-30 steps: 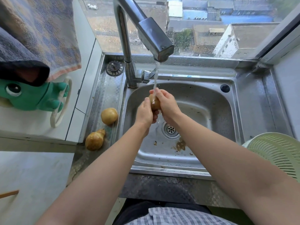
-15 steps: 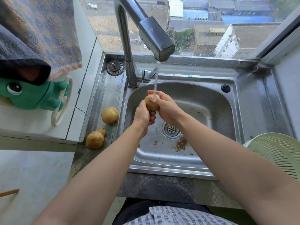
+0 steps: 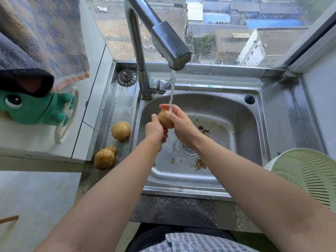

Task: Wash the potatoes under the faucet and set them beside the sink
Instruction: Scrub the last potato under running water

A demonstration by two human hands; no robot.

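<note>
I have the left hand [image 3: 155, 130] curled against the near left side of a potato [image 3: 164, 120], fingers wrapped under it, while the right hand [image 3: 181, 122] cups its right side with the fingers bent over the far end. Both hands grip it together, held up over the left half of the sink [image 3: 236, 110], above the basin floor and just left of the drain [image 3: 188, 148].

The faucet [image 3: 163, 39] rises from the sink's far left corner and its spout reaches out over the basin. A thin stream of water [image 3: 171, 91] runs from it and lands on the potato's far end, where my right fingers meet it.

On the steel ledge just left of the sink I see two more potatoes, well apart from my hands: a round potato [image 3: 121, 130] close against the sink's left rim and a knobbly potato [image 3: 105, 158] nearer to me, at the ledge's front end. A round strainer plug [image 3: 126, 77] lies at the far end of that ledge. Brown scraps are scattered on the sink floor around the drain.

At the sink's near right corner a pale green colander [image 3: 305, 175] sits upside down.
</note>
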